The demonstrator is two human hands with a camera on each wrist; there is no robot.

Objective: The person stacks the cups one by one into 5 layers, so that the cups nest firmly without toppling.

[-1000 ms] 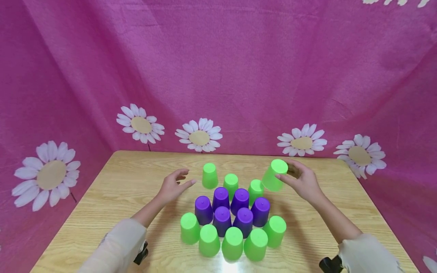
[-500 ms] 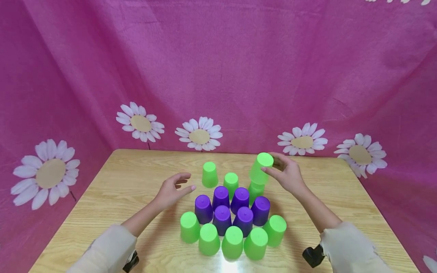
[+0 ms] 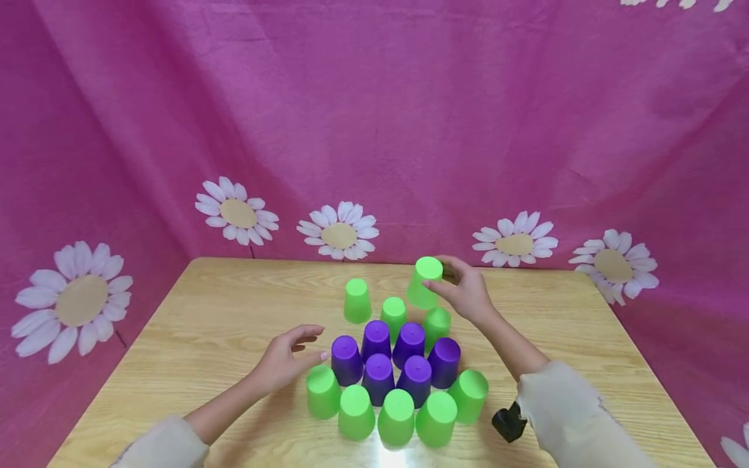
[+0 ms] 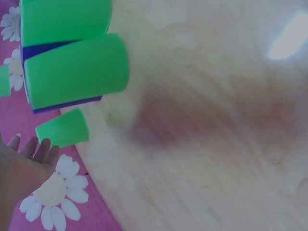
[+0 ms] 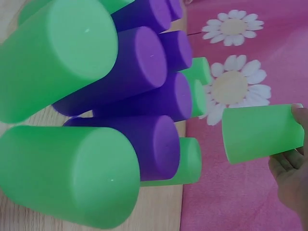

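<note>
My right hand (image 3: 465, 289) grips a green cup (image 3: 424, 286) by its side, bottom up, beyond the back of the group. In the right wrist view the thumb and fingers curl round this held cup (image 5: 260, 134). Beneath and nearer stand a green cup (image 3: 437, 327) and another green cup (image 3: 394, 316), with a third green cup (image 3: 357, 301) farther back to the left. My left hand (image 3: 287, 359) hovers left of the group, fingers loosely bent and holding nothing, near a purple cup (image 3: 346, 361) and the front-left green cup (image 3: 323, 392).
Several upside-down purple cups (image 3: 378, 377) fill the middle of the group. Several green cups (image 3: 396, 416) line its front, ending at a right-hand green cup (image 3: 470, 395). The wooden table (image 3: 234, 305) meets a pink flowered cloth (image 3: 374, 143) behind and at the sides.
My right hand has carried the green cup leftward, past the back-right green cup. My left hand has moved nearer to me, and the standing cups keep their places.
</note>
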